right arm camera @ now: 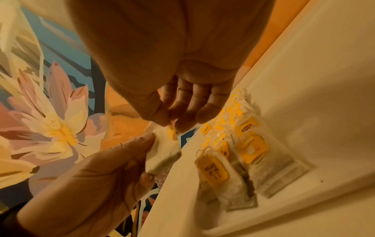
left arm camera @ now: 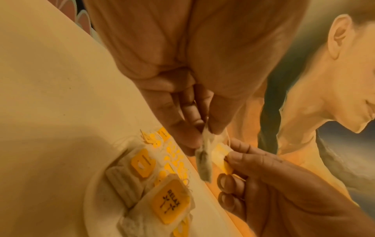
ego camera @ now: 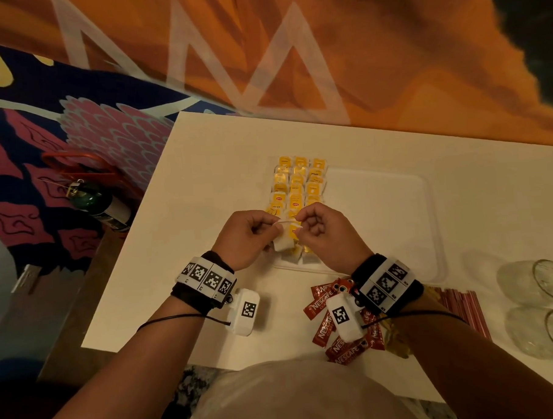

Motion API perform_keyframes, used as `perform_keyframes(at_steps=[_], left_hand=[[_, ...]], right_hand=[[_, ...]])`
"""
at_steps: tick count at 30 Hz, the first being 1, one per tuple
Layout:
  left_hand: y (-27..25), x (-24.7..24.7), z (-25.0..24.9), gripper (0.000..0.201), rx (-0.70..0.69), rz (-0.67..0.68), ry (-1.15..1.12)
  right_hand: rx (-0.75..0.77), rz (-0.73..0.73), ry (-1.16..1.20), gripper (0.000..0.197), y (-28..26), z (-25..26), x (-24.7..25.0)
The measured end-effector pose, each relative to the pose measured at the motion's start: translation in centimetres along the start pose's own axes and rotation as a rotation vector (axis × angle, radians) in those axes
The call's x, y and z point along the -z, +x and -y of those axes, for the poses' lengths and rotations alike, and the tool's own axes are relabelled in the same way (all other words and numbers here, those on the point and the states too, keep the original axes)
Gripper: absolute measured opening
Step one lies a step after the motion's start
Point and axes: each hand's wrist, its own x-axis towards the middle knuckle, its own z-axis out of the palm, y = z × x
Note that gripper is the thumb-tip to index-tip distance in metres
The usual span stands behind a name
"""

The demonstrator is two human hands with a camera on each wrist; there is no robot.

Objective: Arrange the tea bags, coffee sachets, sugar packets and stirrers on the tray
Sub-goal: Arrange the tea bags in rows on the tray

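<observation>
A white tray lies on the white table, with tea bags with yellow tags in three rows on its left part. Above the near end of those rows both hands hold one tea bag. My left hand pinches the bag's top and my right hand pinches its yellow tag, a short string between them. The right wrist view shows the same bag hanging off the tray's left side. Red coffee sachets and red stirrers lie near the table's front edge, partly under my right wrist.
Two clear glasses lie on their sides at the table's right end. A dark green bottle lies off the table to the left. The tray's right part is bare. A patterned wall stands behind the table.
</observation>
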Motion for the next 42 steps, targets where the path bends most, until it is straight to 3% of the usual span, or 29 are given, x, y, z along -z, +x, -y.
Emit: perform_keyframes(at_steps=[3,11,17,23,36,42], left_hand=[[0.1,-0.3,0.3,0.012,0.009,-0.020,-0.008],[-0.2,-0.5,-0.1,0.017,0.021,0.090,-0.044],[-0.3,0.1,-0.3,0.009,-0.001,0.124,-0.043],[0.3,0.7,0.2,0.014,0.018,0.111,0.027],[0.4,0.9,0.0,0.016,0.027,0.168,0.068],[0.5,1.2,-0.1,0.015,0.029,0.172,0.053]], right_hand=[[0.020,0.011,-0.036,0.017,-0.1,0.1,-0.3],[0.026,0.091,0.049,0.021,-0.1,0.4,-0.7],[0.028,0.179,0.093,0.037,-0.2,0.6,-0.1],[0.003,0.027,0.024,0.018,0.4,-0.2,0.4],[-0.042,0.167,-0.132,0.011,0.9,-0.6,-0.3],[-0.047,0.153,-0.131,0.012,0.6,-0.5,-0.2]])
